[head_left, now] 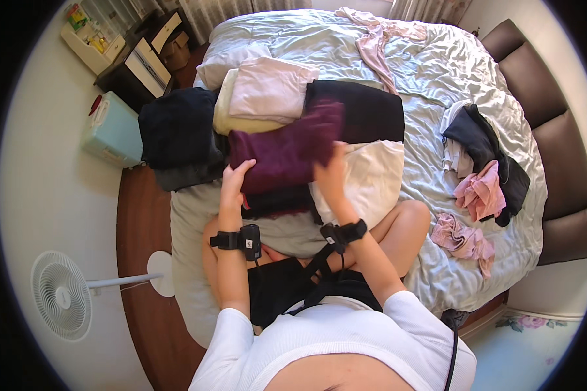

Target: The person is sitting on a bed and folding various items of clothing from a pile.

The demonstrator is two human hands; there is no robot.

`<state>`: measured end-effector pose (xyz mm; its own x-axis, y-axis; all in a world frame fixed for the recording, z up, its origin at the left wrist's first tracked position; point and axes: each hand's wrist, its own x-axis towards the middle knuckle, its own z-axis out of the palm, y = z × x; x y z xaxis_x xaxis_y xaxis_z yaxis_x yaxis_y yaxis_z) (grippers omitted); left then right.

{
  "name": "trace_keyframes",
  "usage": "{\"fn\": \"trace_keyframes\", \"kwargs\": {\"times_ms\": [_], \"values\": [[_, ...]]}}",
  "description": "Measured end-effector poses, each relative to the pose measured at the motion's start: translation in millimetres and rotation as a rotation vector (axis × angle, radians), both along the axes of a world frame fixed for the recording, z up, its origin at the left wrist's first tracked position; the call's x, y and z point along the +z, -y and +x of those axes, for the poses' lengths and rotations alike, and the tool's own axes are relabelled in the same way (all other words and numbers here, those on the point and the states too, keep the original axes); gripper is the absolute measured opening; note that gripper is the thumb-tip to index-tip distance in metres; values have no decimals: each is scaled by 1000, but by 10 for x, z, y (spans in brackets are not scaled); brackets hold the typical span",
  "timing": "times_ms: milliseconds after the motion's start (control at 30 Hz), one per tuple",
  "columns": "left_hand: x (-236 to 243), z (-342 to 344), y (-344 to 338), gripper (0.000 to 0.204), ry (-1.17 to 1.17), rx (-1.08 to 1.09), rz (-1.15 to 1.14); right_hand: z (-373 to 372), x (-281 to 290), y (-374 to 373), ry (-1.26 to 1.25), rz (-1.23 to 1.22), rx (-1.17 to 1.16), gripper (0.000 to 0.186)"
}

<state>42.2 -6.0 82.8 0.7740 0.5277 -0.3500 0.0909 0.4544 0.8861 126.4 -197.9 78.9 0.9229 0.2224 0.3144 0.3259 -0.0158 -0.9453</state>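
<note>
A dark maroon garment (267, 156), partly folded, is lifted in front of me above the bed. At its near left corner my left hand (236, 179) grips it, thumb on top and fingers underneath. My right hand (331, 171) is at its right edge, smeared by motion, so I cannot tell how its fingers are set. The garment's far right part is blurred and raised. Under it lies a dark folded cloth (277, 201). A cream folded garment (375, 179) lies beside my right hand, partly behind my forearm.
Around the maroon garment lie a black folded stack (176, 127), a pale pink folded garment (270, 88) on a yellow one (227, 111), and a black folded garment (365, 111). Crumpled pink clothes (479, 195) lie at the right. A white fan (62, 296) stands left of the bed.
</note>
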Motion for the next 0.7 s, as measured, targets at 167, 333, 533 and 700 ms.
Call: {"fn": "trace_keyframes", "kwargs": {"times_ms": [167,333,533,700], "values": [[-461,-201,-167,37,-9,-13,6,-547,-79,-660,553,-671,316,62],[-409,-169,-344,52,-232,403,128,-570,-151,-598,586,-793,389,64],[-172,-211,-135,46,-69,210,1232,-741,38,33,332,-304,468,44],[84,-174,105,35,-1,175,1342,-1227,-739,765,-218,-1118,1273,32]]}}
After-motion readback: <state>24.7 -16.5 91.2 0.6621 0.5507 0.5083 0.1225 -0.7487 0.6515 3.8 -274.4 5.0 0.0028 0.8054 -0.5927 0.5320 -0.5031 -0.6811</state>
